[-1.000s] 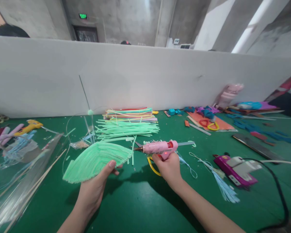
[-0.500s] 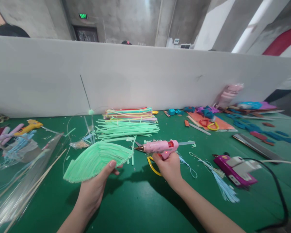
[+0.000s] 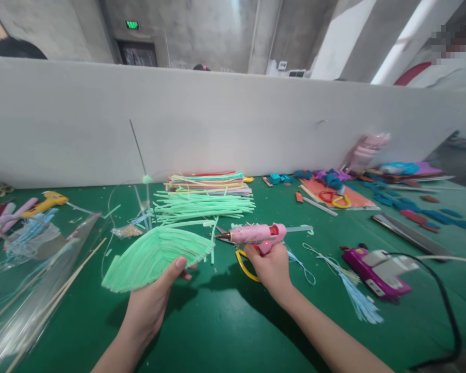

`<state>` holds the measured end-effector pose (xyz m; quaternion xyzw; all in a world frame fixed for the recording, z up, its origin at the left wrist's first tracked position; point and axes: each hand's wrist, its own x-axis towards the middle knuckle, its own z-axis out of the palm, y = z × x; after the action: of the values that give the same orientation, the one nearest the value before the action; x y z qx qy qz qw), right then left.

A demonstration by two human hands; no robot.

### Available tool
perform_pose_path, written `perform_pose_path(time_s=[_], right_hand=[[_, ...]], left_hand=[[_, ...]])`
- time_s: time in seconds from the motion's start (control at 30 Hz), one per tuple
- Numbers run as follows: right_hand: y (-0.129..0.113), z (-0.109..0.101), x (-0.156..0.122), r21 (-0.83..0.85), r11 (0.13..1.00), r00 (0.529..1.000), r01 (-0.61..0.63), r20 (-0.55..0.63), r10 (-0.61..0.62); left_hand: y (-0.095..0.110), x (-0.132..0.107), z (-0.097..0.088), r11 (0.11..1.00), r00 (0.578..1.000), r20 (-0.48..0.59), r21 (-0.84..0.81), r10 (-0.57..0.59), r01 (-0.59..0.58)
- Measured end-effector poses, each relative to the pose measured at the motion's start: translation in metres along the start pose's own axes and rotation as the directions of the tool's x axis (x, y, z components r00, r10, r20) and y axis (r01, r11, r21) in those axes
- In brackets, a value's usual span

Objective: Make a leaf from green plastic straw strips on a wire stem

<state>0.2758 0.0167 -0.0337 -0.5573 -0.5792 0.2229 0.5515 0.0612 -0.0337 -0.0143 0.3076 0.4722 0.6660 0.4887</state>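
My left hand (image 3: 161, 282) grips a light-green fan-shaped piece (image 3: 155, 256) made of fuzzy pipe-cleaner strips, thumb on its near face. My right hand (image 3: 270, 267) is closed round the handle of a pink glue gun (image 3: 256, 235), a small red light showing on it. The gun's metal nozzle points left, close to the right edge of the green piece; whether they touch I cannot tell. A clear glue stick (image 3: 299, 229) juts from the gun's back. Partly hidden under the gun lie scissors with yellow handles (image 3: 245, 267).
Green pipe cleaners (image 3: 205, 204) lie behind my hands. A thin upright rod (image 3: 137, 147) carries a small green ball. At right are a blue tassel (image 3: 359, 298) and a purple power strip (image 3: 376, 274) with a black cable. A yellow glue gun (image 3: 46, 203) lies left, before a white partition (image 3: 233, 124).
My hands, the green piece and the glue gun hold almost the same place. At the far upper right, a person in light clothing has shifted in the background.
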Motion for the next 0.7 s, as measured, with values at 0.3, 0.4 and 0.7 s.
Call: perform_pose_path(time_s=[0.3, 0.4, 0.7], right_hand=[[-0.0007, 0.0003, 0.0001, 0.006, 1.000, 1.000, -0.016, 0.013, 0.016], [-0.0012, 0.0001, -0.0001, 0.008, 1.000, 1.000, -0.015, 0.018, 0.015], [0.0011, -0.0004, -0.0006, 0.002, 1.000, 1.000, -0.012, 0.023, 0.012]], left_hand=[[0.0017, -0.0005, 0.0020, 0.999, 0.999, 0.014, 0.016, 0.030, -0.030], [0.0022, -0.0009, 0.0021, 1.000, 1.000, 0.013, 0.008, 0.021, -0.021], [0.0031, -0.0010, 0.0023, 1.000, 1.000, 0.009, 0.008, 0.017, -0.017]])
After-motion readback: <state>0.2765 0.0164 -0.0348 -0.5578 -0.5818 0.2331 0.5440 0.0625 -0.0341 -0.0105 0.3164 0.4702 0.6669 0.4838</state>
